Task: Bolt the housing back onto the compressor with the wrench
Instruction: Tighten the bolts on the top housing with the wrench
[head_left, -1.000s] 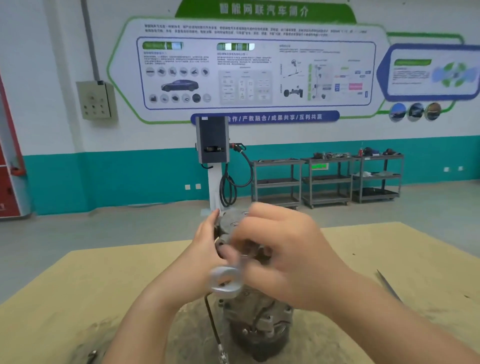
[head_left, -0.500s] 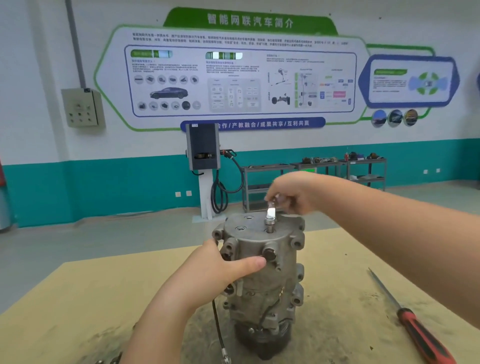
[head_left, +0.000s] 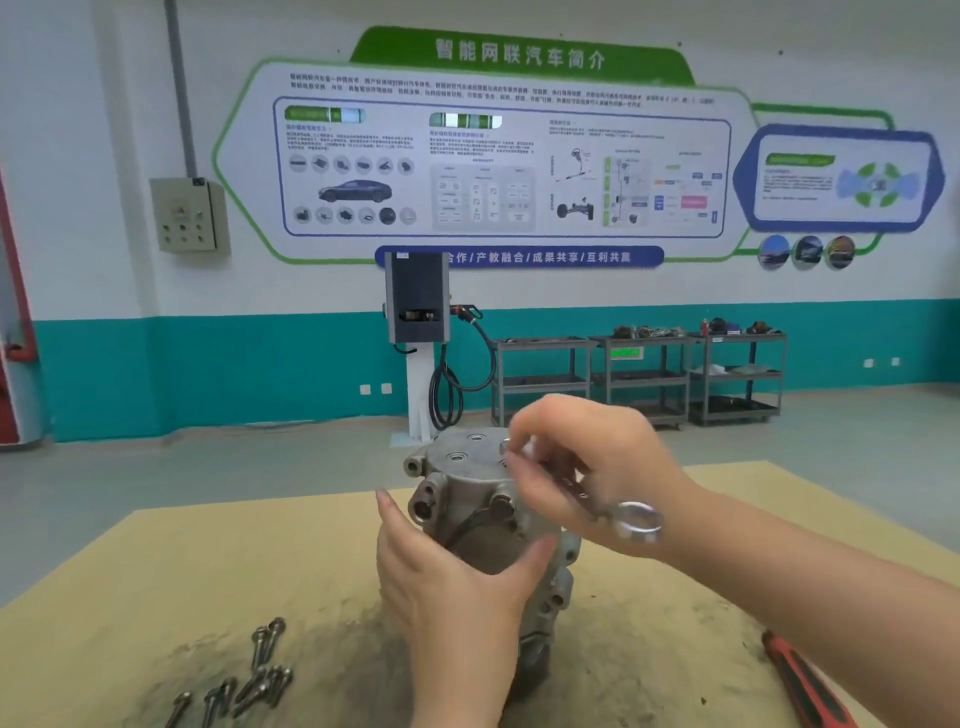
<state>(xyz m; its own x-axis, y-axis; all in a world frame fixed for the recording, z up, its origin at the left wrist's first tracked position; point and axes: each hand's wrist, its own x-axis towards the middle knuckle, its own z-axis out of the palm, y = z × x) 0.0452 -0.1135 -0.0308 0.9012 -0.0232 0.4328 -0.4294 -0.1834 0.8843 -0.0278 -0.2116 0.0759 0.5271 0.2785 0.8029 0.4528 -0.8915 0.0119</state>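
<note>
Compressor (head_left: 493, 525) standing upright near the table's (head_left: 156, 571) middle, housing (head_left: 470, 460) on top. Left hand (head_left: 447, 577) wraps its near side, fingers and thumb curled around the body. Right hand (head_left: 587, 457) grips a blurred wrench (head_left: 597, 499) over the housing's right edge. Loose bolts (head_left: 249, 670) lie near left. Risk: the wrench could slip off a bolt head if seated crooked.

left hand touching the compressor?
Touching. The head view shows the left hand wrapped around the compressor body, thumb pressed on its right side, fingers on its left, no gap.
</note>
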